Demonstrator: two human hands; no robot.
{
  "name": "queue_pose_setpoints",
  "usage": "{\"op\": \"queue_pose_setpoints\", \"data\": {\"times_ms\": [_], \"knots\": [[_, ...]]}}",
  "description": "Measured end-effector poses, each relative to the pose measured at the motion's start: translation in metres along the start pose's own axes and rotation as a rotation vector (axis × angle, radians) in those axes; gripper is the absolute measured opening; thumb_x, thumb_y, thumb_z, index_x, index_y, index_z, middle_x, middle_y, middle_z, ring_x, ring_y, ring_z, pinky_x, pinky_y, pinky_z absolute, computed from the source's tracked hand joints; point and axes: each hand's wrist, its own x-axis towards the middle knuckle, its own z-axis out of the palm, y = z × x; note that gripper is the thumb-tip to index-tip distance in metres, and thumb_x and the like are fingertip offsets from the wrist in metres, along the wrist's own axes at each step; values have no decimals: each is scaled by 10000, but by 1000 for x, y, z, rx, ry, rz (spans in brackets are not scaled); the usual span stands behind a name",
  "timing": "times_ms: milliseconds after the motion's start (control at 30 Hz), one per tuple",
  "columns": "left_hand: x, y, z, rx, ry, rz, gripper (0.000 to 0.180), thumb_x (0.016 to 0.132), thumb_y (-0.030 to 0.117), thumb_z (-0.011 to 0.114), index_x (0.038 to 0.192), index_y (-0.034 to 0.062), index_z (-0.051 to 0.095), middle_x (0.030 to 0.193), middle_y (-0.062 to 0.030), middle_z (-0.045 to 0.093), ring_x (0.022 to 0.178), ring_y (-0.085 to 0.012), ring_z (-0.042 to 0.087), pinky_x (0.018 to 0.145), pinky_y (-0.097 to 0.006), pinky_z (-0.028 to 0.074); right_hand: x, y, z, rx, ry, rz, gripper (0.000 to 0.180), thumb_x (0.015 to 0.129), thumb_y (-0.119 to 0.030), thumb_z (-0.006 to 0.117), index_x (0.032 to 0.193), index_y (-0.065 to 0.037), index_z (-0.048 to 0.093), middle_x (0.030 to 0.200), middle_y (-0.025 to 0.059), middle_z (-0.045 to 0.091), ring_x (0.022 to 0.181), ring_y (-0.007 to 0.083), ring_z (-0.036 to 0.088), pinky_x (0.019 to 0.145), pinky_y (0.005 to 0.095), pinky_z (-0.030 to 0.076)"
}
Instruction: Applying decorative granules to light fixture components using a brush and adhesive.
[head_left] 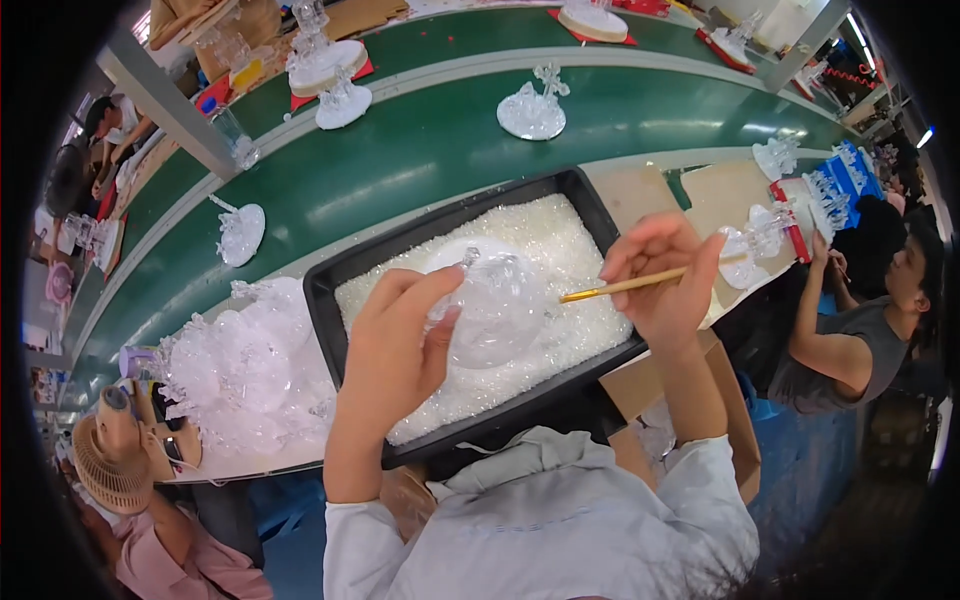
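Note:
A black tray (598, 207) full of glittering clear-white granules (545, 225) lies in front of me. Over the granules is a clear ornament on a round white base (490, 325). My left hand (395, 330) grips the ornament's left side, fingertips near its top and thumb bent alongside. To the right, my right hand (660, 280) is closed around a thin wooden paintbrush (640, 282). The brush tip points left, toward the ornament, apparently a little apart from it.
Clear ornaments (245, 365) crowd the table at left. A green conveyor (420, 140) carries spaced ornaments (532, 110) beyond the tray. Cardboard (635, 195) lies at the far right corner. An open carton (735, 415), a handheld fan (115, 450) and a seated co-worker (850, 330) are close by.

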Motion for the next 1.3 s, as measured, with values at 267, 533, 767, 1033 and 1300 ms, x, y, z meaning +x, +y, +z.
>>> {"op": "queue_pose_setpoints", "data": {"times_ms": [267, 533, 767, 1033, 1300], "knots": [[-3, -8, 7, 8, 48, 223, 502, 597, -145, 627, 1037, 76, 524, 1042, -189, 693, 877, -346, 616, 730, -389, 529, -29, 47, 13, -121, 279, -418, 156, 930, -104, 593, 1024, -5, 517, 969, 201, 582, 697, 179, 579, 564, 248, 484], [-17, -22, 14, -152, 138, 111, 246, 954, -25, 514, 1194, -2, 464, 940, -254, 694, 905, -361, 687, 824, -417, 547, -37, 50, 13, -526, 130, -430, 98, 852, 21, 586, 908, -7, 512, 931, 186, 557, 553, 140, 569, 504, 250, 518], [-19, -18, 19, 122, 149, -106, 342, 731, -52, 721, 1055, 48, 672, 917, -98, 727, 781, -252, 709, 682, -282, 540, -31, 46, 22, -442, -113, -379, 170, 793, 43, 634, 924, -11, 540, 910, 182, 605, 592, 185, 622, 535, 273, 553], [-14, -7, 20, 89, 112, -86, 364, 692, -77, 730, 1033, 27, 661, 910, -114, 730, 788, -264, 722, 699, -298, 554, -33, 52, 29, -606, -163, -303, 224, 635, 102, 650, 837, 10, 612, 871, 176, 658, 623, 248, 661, 546, 315, 567], [-19, -6, 18, 100, 117, -97, 345, 723, -53, 743, 1044, 17, 641, 913, -119, 733, 796, -262, 722, 705, -303, 546, -23, 62, 30, -516, -156, -478, 274, 562, 108, 650, 828, 60, 612, 769, 201, 646, 554, 247, 623, 493, 300, 529]]}}
